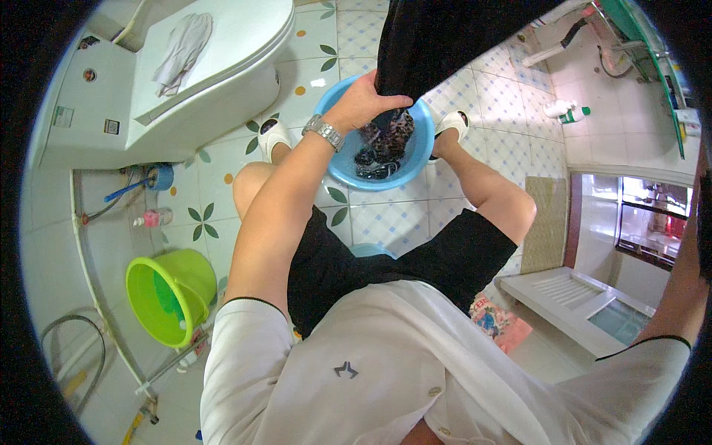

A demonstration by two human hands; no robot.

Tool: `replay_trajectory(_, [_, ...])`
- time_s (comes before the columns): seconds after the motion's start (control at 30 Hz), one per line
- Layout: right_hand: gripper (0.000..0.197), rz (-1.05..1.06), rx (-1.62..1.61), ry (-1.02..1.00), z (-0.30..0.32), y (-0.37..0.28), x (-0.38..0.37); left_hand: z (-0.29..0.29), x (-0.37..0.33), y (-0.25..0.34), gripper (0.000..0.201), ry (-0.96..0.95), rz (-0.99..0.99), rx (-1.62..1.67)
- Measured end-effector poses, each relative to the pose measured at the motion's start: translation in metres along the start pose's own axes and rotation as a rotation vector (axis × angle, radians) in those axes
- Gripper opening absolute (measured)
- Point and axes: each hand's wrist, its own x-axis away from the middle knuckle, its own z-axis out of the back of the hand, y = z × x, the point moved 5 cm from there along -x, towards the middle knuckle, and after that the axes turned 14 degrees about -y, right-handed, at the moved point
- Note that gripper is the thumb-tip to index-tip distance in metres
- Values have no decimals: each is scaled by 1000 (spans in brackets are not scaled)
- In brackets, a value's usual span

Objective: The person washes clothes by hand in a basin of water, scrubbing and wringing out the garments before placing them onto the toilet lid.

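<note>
My left hand (363,105), with a metal watch on its wrist, is closed on the lower part of a black cloth garment (445,44). The fabric stretches from there up past the top edge of the picture; its exact kind cannot be told. Below the hand, a light blue basin (348,178) stands on the floor between my feet. Dark, patterned wet cloth (389,144) lies inside it with some water. My right forearm (686,274) is raised along the right rim, and its hand is outside the picture.
A white toilet (252,74) with a grey cloth (185,48) on its lid is at upper left. Lower left stands a green bucket (196,282) beside a wall pipe. A white bottle with a green cap (575,113) lies at right, near a doorway and white door (564,297).
</note>
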Motion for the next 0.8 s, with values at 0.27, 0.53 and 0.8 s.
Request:
replay_trajectory(0.27, [24,-97,-64,28,-110,37,55,-11,-15,-8,46,-39,41,104])
replay_trajectory(0.53, [26,-86,-55,77,-89,44,45,-17,-15,-19,45,-58,-2,177])
replay_trajectory(0.8, [28,32,62,223,36,15,-1,-26,-19,-49,53,-190,164,178])
